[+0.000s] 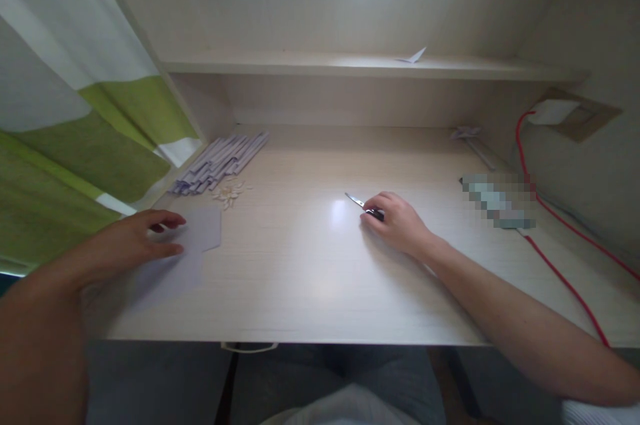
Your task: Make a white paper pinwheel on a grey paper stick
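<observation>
My right hand (395,218) is closed around the dark handle of a small pair of scissors (356,200), low over the middle of the desk. The metal blades point up and left, and they look shut. My left hand (160,235) hovers over or touches white paper sheets (207,228) at the desk's left side. Its thumb and fingers are apart. Part of the paper lies hidden under this hand. Just beyond it is a small pile of pale, thin pieces (229,193), too small to name surely.
Many rolled paper tubes (223,162) lie at the back left. A paper pinwheel-like piece (467,134) is at the back right. A blurred object (495,198) and a red cable (560,272) lie right. A paper scrap (414,57) sits on the shelf (300,65); a curtain (75,118) hangs left.
</observation>
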